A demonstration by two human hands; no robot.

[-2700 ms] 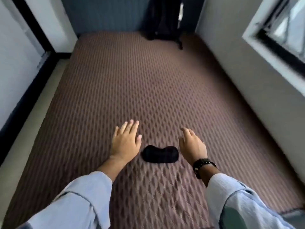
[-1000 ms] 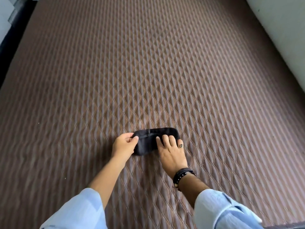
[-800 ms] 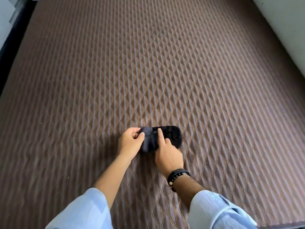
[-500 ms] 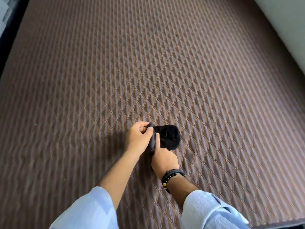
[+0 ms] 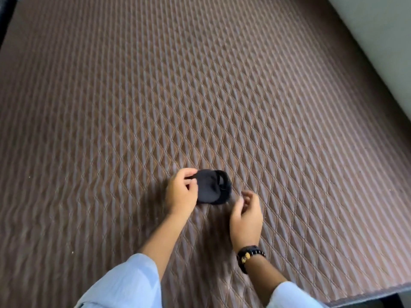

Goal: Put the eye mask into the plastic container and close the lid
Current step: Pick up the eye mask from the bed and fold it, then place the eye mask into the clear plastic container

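Observation:
The black eye mask [image 5: 212,187] is folded in half into a compact pad, just above the brown quilted mattress [image 5: 222,96]. My left hand [image 5: 181,192] pinches its left edge between thumb and fingers. My right hand [image 5: 245,215] is a little to the right of the mask and apart from it, fingers loosely curled with nothing in them; a dark beaded bracelet sits on that wrist. No plastic container shows in the head view.
A pale wall [image 5: 378,34] borders the mattress on the right. The mattress's near edge [image 5: 367,298] runs along the lower right corner. A dark strip [image 5: 4,23] edges the upper left.
The mask went from lying flat to folded in half. My right hand, which pressed on it with a finger, has let go and drawn back to the right; my left hand keeps its grip.

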